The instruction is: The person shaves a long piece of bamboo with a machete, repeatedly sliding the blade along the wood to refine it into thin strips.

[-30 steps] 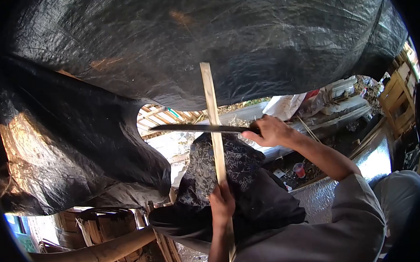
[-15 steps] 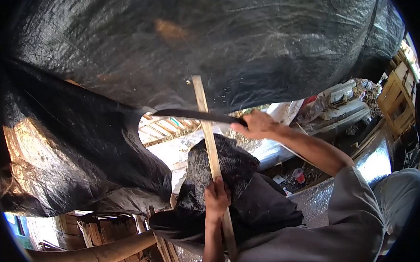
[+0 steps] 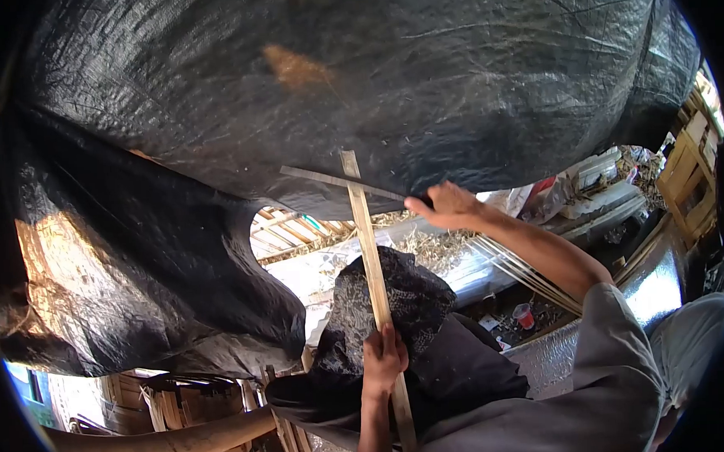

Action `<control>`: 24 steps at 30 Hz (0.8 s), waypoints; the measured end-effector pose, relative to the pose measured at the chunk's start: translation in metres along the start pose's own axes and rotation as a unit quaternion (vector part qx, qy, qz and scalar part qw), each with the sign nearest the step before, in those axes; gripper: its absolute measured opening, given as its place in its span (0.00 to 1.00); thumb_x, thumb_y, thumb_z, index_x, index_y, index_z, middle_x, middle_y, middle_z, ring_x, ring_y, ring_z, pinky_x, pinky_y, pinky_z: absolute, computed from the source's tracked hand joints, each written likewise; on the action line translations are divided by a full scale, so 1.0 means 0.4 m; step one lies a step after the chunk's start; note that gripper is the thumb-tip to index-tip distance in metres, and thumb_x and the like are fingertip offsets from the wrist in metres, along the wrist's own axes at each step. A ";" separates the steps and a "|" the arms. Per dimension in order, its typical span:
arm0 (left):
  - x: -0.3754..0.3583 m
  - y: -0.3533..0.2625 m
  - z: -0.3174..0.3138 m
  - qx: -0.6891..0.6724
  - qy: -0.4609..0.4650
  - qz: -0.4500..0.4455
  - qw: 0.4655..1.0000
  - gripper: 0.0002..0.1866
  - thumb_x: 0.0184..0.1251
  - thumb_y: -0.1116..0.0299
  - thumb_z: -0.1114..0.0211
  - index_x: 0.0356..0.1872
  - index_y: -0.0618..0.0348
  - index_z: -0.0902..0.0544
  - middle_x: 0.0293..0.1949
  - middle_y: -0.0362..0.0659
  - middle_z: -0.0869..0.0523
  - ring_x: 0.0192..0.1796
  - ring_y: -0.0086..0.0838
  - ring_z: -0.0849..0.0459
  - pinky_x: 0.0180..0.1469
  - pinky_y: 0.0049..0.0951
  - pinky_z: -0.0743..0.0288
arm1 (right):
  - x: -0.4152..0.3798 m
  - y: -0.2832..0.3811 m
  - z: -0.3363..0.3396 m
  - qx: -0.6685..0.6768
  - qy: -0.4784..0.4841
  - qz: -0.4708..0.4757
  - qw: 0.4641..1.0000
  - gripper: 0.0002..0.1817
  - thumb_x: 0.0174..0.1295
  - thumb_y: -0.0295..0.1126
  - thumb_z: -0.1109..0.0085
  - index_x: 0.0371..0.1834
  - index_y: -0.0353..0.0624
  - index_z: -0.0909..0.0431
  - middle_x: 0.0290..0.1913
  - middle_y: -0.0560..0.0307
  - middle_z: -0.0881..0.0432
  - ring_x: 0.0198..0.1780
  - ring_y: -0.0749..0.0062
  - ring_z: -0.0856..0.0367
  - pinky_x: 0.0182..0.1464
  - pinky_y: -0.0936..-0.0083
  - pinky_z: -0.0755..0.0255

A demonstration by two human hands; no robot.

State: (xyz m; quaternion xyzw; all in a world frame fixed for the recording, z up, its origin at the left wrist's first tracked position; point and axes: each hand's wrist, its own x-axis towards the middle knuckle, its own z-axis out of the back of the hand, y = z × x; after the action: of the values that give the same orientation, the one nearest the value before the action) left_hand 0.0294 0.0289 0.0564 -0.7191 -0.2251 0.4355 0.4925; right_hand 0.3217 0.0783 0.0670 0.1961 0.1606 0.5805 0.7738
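Note:
My left hand (image 3: 383, 361) is wrapped round the lower part of a long, flat wooden strip (image 3: 369, 254), which stands nearly upright in front of me. In my right hand (image 3: 446, 205) is the dark handle of a long knife (image 3: 328, 178). Its blade points left and crosses the strip a little below the top end. A dark patterned cloth (image 3: 421, 292) lies over my lap, behind the strip.
A black plastic sheet (image 3: 468, 76) hangs across the top and left. A thick bamboo pole (image 3: 162, 450) runs at the lower left. On the right are a red cup (image 3: 523, 316), thin strips (image 3: 526, 275) and a wooden crate (image 3: 687, 181).
The blade has turned, so its narrow edge now shows, and it sits nearer the strip's top end. In the view, the strip and my left hand are slightly lower and further right.

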 end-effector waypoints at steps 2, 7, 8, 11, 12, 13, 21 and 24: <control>0.005 0.007 0.001 -0.014 -0.008 0.008 1.000 0.18 0.74 0.62 0.54 0.24 0.61 0.32 0.10 0.36 0.36 0.09 0.17 0.39 0.10 0.21 0.47 | -0.047 0.039 -0.003 0.074 0.101 0.012 0.992 0.42 0.61 0.66 0.64 0.27 0.30 0.21 0.17 0.46 0.24 0.23 0.57 0.19 0.28 0.61 0.22; 0.007 0.012 -0.001 -0.018 0.004 0.007 1.000 0.17 0.74 0.62 0.54 0.24 0.59 0.32 0.11 0.35 0.35 0.10 0.16 0.39 0.11 0.20 0.47 | -0.157 0.107 -0.039 -0.110 0.102 0.187 0.971 0.37 0.55 0.70 0.60 0.37 0.45 0.20 0.20 0.48 0.21 0.23 0.55 0.18 0.23 0.63 0.24; 0.006 0.010 -0.001 -0.018 0.004 0.010 1.000 0.17 0.74 0.62 0.54 0.24 0.59 0.32 0.11 0.35 0.35 0.10 0.16 0.39 0.11 0.20 0.47 | -0.174 0.120 -0.031 -0.130 0.094 0.211 0.964 0.37 0.55 0.70 0.60 0.33 0.45 0.19 0.16 0.50 0.23 0.20 0.57 0.19 0.21 0.65 0.26; 0.005 0.007 -0.004 -0.057 0.017 0.009 0.998 0.17 0.74 0.61 0.54 0.24 0.59 0.32 0.12 0.35 0.34 0.11 0.16 0.38 0.12 0.19 0.46 | -0.180 0.142 -0.004 -0.187 0.092 0.254 0.945 0.35 0.52 0.70 0.55 0.28 0.46 0.21 0.11 0.52 0.27 0.15 0.58 0.23 0.20 0.63 0.28; 0.002 0.012 -0.005 -0.044 0.009 -0.008 0.999 0.17 0.73 0.61 0.53 0.24 0.59 0.31 0.13 0.35 0.33 0.12 0.15 0.36 0.12 0.19 0.44 | -0.173 0.142 0.005 -0.198 0.082 0.273 0.938 0.34 0.52 0.70 0.55 0.27 0.46 0.21 0.10 0.54 0.28 0.13 0.59 0.25 0.18 0.65 0.30; -0.002 0.017 -0.007 -0.032 0.001 -0.024 0.999 0.18 0.73 0.61 0.53 0.23 0.59 0.31 0.13 0.35 0.32 0.13 0.15 0.35 0.13 0.18 0.43 | -0.163 0.141 0.011 -0.209 0.072 0.293 0.930 0.34 0.51 0.70 0.55 0.26 0.47 0.22 0.08 0.56 0.30 0.11 0.60 0.26 0.16 0.66 0.32; -0.013 0.027 -0.015 0.027 0.004 -0.035 0.999 0.20 0.73 0.59 0.52 0.22 0.60 0.30 0.13 0.35 0.31 0.14 0.15 0.32 0.15 0.18 0.41 | -0.151 0.166 0.007 -0.151 0.055 0.249 0.955 0.33 0.54 0.68 0.55 0.27 0.46 0.22 0.09 0.55 0.29 0.10 0.65 0.26 0.13 0.69 0.32; -0.015 0.027 -0.014 0.011 0.020 -0.021 1.000 0.20 0.73 0.58 0.53 0.22 0.60 0.30 0.13 0.34 0.31 0.14 0.14 0.33 0.15 0.17 0.42 | -0.169 0.164 -0.006 -0.184 0.048 0.295 0.936 0.34 0.53 0.70 0.55 0.24 0.46 0.24 0.08 0.57 0.31 0.09 0.67 0.27 0.11 0.69 0.34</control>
State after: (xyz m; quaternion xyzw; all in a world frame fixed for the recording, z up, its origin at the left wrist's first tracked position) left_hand 0.0300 0.0169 0.0497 -0.7174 -0.2250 0.4132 0.5137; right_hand 0.2472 0.0300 0.0985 0.0604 0.0230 0.8107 0.5819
